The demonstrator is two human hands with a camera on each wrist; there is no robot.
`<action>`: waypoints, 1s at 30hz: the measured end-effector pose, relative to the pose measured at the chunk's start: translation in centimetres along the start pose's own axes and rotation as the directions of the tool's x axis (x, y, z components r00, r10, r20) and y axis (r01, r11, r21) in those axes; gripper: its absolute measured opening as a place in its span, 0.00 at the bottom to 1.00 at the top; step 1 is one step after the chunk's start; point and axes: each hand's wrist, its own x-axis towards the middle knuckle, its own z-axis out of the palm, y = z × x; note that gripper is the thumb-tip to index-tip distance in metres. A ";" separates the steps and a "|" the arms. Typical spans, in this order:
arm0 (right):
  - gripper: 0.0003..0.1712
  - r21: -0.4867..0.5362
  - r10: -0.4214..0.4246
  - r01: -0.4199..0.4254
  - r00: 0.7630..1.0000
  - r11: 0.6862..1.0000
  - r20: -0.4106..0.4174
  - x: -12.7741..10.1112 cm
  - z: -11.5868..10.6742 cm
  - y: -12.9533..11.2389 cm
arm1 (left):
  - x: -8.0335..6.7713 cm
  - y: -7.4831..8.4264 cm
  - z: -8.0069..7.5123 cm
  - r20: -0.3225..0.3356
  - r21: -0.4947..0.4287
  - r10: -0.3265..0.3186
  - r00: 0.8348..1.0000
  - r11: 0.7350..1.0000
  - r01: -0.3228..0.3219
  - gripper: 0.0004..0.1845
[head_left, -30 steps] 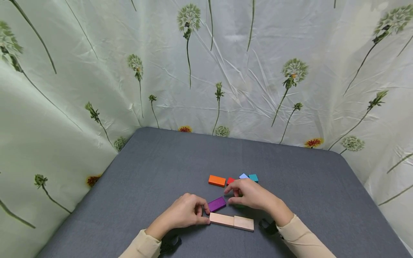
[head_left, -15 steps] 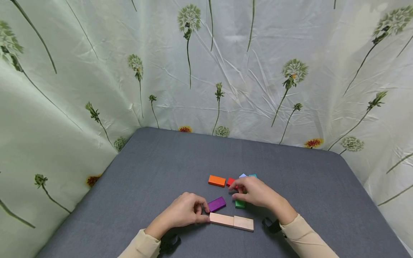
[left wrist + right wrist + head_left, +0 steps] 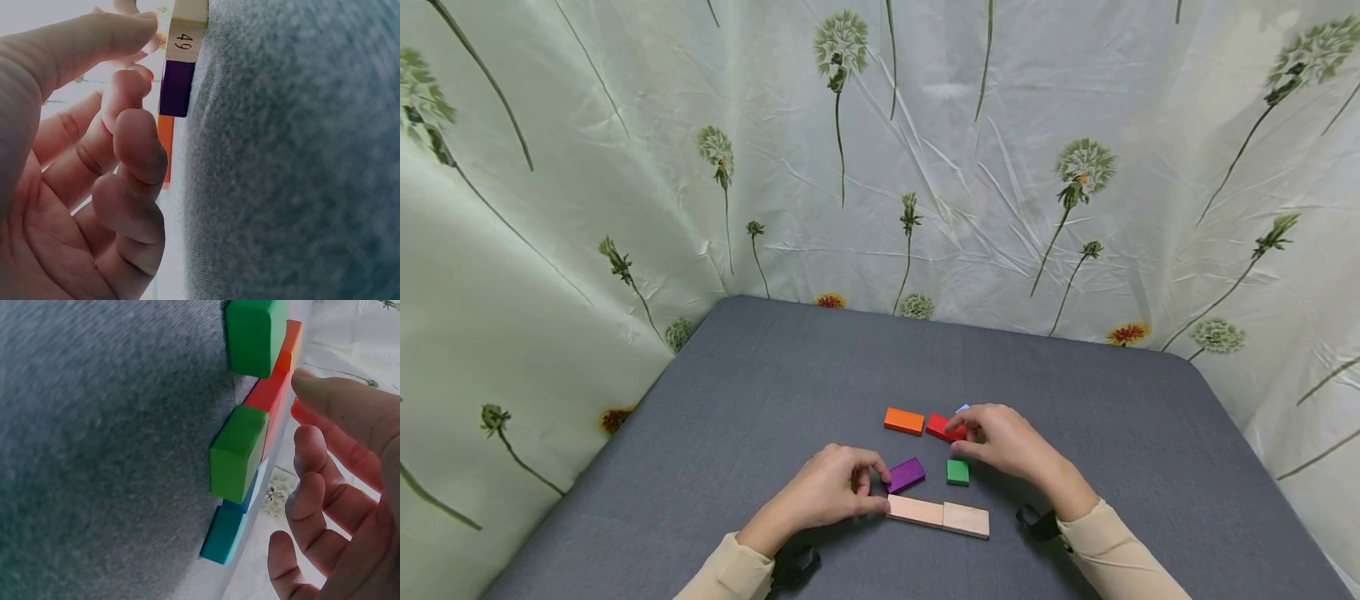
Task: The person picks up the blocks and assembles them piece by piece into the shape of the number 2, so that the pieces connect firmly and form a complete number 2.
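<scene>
My left hand point(image 3: 831, 492) hovers with loosely bent fingers by the left end of a row of two plain wooden blocks point(image 3: 915, 510). A purple block point(image 3: 906, 474) lies slantwise just behind that row, right at the fingertips. In the left wrist view, digits are printed on a wooden block's end point(image 3: 185, 40), and thumb and fingers stand apart. My right hand point(image 3: 1007, 442), fingers loosely curved, is over a red block point(image 3: 942, 426) and partly hides it. A green block point(image 3: 958, 472) lies below its thumb. The right wrist view shows a lighter green block point(image 3: 234, 456) beside the red one.
An orange block point(image 3: 904, 421) lies left of the red one. Behind the right hand a pale blue block point(image 3: 962, 408) peeks out. A teal block point(image 3: 223, 534) shows in the right wrist view. Grey cloth covers the table point(image 3: 805, 358); a flowered curtain point(image 3: 880, 167) hangs behind.
My right hand has moved right and slightly away from me, uncovering the green block and more of the red one, and covering the teal block. The left hand has barely shifted.
</scene>
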 end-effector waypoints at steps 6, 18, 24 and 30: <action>0.13 -0.032 0.051 -0.053 0.998 0.998 -0.043 -0.1 0.2 0.6 | 0.0 0.1 0.1 0.012 0.003 -0.009 1.000 1.000 0.009 0.16; 0.13 -0.057 0.073 -0.077 0.995 0.995 -0.065 -0.1 0.4 1.0 | 0.0 -0.1 0.3 0.006 0.027 0.001 1.000 1.000 -0.001 0.15; 0.12 -0.075 0.076 -0.082 0.994 0.994 -0.073 0.1 0.5 0.8 | 0.0 -0.2 0.3 0.006 0.032 -0.003 1.000 0.999 0.003 0.15; 0.12 -0.117 0.095 -0.106 0.991 0.987 -0.095 0.4 0.9 0.4 | 0.1 -0.1 0.3 0.009 0.039 -0.011 1.000 0.999 0.011 0.16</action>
